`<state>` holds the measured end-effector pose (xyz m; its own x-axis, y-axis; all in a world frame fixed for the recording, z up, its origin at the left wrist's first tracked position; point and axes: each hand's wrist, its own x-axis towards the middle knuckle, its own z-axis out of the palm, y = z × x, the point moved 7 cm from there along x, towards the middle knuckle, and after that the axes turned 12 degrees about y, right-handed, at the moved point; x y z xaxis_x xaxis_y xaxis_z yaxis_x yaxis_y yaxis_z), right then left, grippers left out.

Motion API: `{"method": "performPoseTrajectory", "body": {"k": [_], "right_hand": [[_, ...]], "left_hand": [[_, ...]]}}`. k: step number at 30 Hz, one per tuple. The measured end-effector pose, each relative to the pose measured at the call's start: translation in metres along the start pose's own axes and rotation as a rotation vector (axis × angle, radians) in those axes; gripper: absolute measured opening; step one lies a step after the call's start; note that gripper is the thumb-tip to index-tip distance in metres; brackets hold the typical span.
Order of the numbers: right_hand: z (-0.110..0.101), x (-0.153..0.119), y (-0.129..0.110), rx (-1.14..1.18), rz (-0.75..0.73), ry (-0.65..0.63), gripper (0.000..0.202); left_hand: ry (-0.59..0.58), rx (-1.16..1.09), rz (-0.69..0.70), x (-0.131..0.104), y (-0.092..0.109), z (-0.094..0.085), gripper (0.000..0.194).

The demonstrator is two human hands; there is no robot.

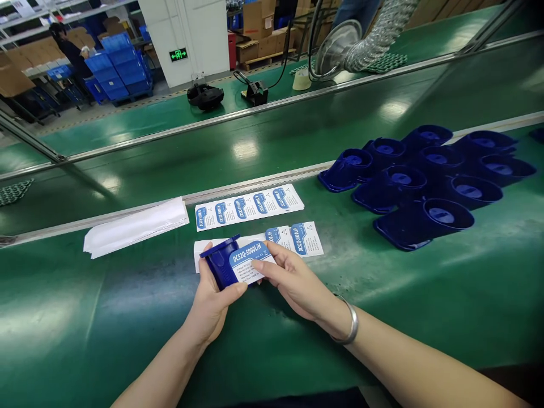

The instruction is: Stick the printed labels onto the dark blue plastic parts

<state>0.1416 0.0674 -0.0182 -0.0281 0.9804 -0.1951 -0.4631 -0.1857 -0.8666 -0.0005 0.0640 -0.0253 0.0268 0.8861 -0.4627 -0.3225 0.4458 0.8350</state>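
My left hand (213, 300) grips a dark blue plastic housing (221, 263) with a flange at its far left end. A blue and white label (250, 262), printed DC52Q-5000L/H, lies over the housing's face. Thumb and fingers of my right hand (295, 277) pinch this label at its right end; whether its left part is stuck down I cannot tell. Just behind the hands lies a partly used label sheet (306, 239), with a bare backing strip at its left. Farther back rests a fuller stack of label sheets (250, 207).
White backing strips (136, 228) are piled at the left. Several blue housings (425, 221) stand grouped on the green table (140, 340) at the right. A metal rail (238, 187) runs behind. Beyond it are a soldering stand (255, 93), a silver duct (382, 39) and a person (70, 51).
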Motion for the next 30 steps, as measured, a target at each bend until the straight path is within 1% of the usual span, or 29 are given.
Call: {"method": "performPoseTrajectory", "body": {"k": [2, 3, 5, 6, 8, 9, 11, 15, 18, 22, 24, 26, 28, 30], "right_hand": [[0.000, 0.001, -0.005, -0.004, -0.031, -0.013, 0.028], [0.001, 0.002, -0.007, -0.015, -0.055, -0.022, 0.028], [0.001, 0.002, -0.013, -0.072, -0.117, -0.029, 0.029], [0.000, 0.002, -0.016, -0.126, -0.158, -0.011, 0.030], [-0.006, 0.002, -0.025, -0.264, -0.261, 0.060, 0.032], [-0.008, 0.002, -0.029, -0.340, -0.315, 0.093, 0.030], [-0.010, 0.001, -0.038, -0.474, -0.415, 0.120, 0.028], [-0.007, -0.005, -0.048, -0.638, -0.570, 0.108, 0.038], [-0.003, -0.011, -0.053, -0.667, -0.683, 0.119, 0.040], [0.004, -0.019, -0.056, -0.684, -0.852, 0.115, 0.037], [0.009, -0.021, -0.054, -0.700, -0.896, 0.104, 0.035], [0.012, -0.022, -0.050, -0.705, -0.908, 0.091, 0.034], [0.015, -0.023, -0.045, -0.690, -0.886, 0.077, 0.034], [0.016, -0.021, -0.039, -0.651, -0.832, 0.061, 0.033]], "left_hand": [[-0.018, -0.007, 0.029, 0.000, 0.001, 0.001, 0.109], [-0.020, -0.010, 0.044, 0.000, 0.001, 0.001, 0.106], [-0.010, -0.025, 0.060, 0.002, -0.001, 0.000, 0.092], [0.003, -0.036, 0.066, 0.004, -0.001, -0.002, 0.083], [0.027, -0.055, 0.077, 0.006, -0.002, -0.005, 0.072], [0.030, -0.061, 0.083, 0.007, -0.002, -0.006, 0.070], [0.014, -0.067, 0.094, 0.008, -0.003, -0.007, 0.069], [-0.045, -0.069, 0.088, 0.007, -0.006, -0.007, 0.064], [-0.054, -0.075, 0.067, 0.007, -0.008, -0.008, 0.063], [-0.025, -0.103, 0.026, 0.006, -0.011, -0.011, 0.072], [-0.017, -0.106, 0.006, 0.003, -0.012, -0.013, 0.075], [-0.021, -0.106, -0.009, 0.001, -0.014, -0.016, 0.075], [-0.026, -0.111, -0.012, -0.001, -0.015, -0.018, 0.074], [-0.027, -0.118, -0.011, -0.002, -0.015, -0.019, 0.072]]}}
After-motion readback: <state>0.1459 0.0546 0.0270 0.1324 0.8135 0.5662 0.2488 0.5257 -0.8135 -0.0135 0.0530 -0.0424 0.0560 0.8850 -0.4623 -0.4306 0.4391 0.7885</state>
